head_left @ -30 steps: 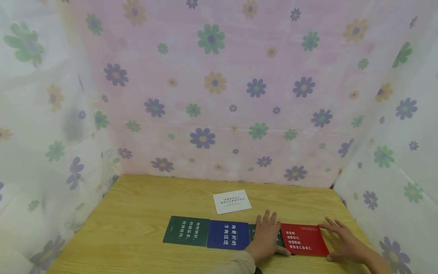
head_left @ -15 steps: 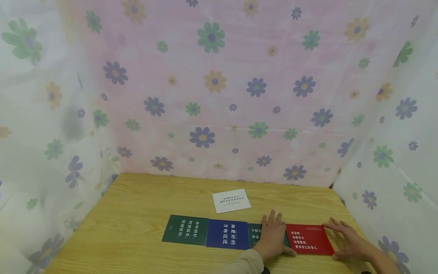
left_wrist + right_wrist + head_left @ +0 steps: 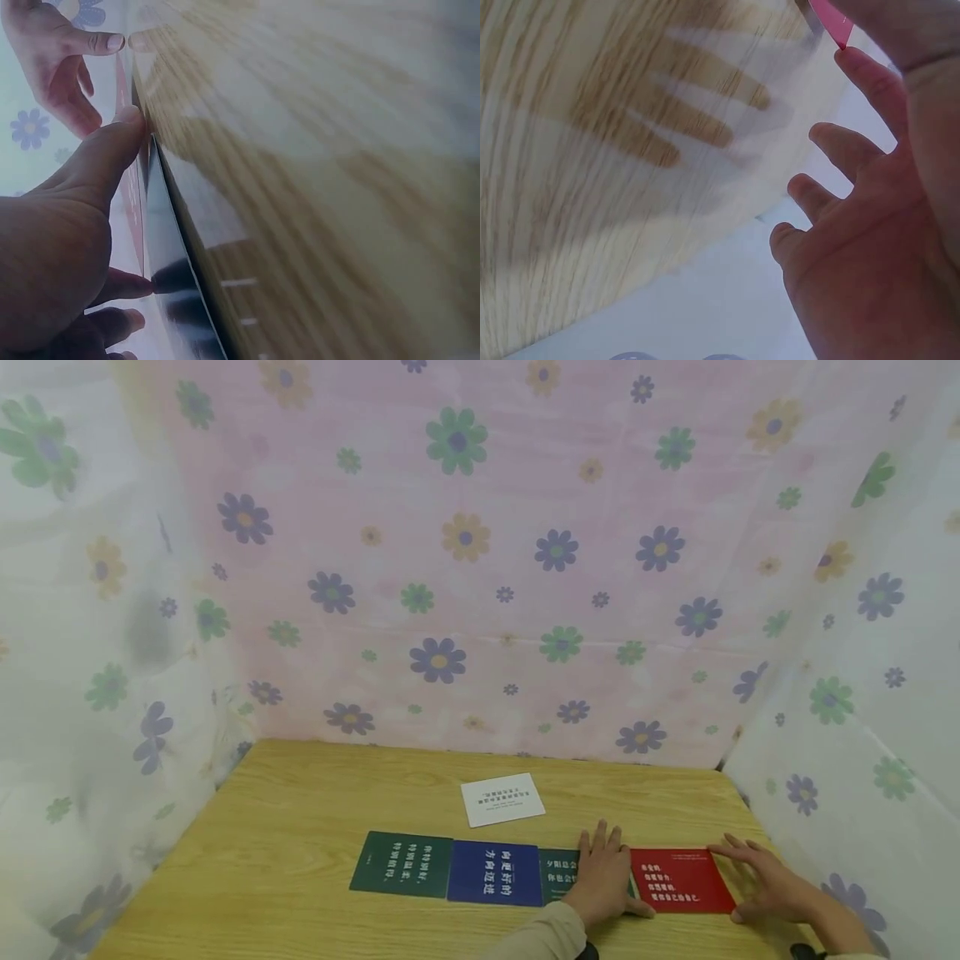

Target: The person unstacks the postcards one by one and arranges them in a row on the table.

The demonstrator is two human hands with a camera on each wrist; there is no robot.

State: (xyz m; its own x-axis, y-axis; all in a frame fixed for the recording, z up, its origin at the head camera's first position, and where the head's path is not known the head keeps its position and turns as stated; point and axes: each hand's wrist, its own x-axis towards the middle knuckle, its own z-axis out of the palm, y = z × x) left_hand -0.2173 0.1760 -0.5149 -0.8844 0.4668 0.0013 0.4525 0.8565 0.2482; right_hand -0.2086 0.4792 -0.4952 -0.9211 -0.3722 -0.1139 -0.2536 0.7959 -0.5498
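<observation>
In the head view, a red card [image 3: 682, 881] with white lettering lies at the right end of a row of cards. My right hand [image 3: 772, 887] holds its right end, with the thumb at the near corner and the index finger at the far one. In the right wrist view, that fingertip touches the red card's corner [image 3: 834, 21]; the other fingers are spread. My left hand [image 3: 602, 875] rests over a dark green card [image 3: 557, 867] and hides part of it. Its thumb reaches to the red card's near left corner. The green card's edge [image 3: 176, 225] shows in the left wrist view.
Left of the hands, a blue card [image 3: 495, 887] and another green card [image 3: 400, 864] continue the row edge to edge. Behind it a white card [image 3: 502, 800] lies tilted on the wooden table [image 3: 315, 793]. Flowered curtains [image 3: 465, 585] enclose the back and sides.
The red card has slid a little to the right, and both hands moved right with it. More of the dark green card's left part now shows beside my left hand.
</observation>
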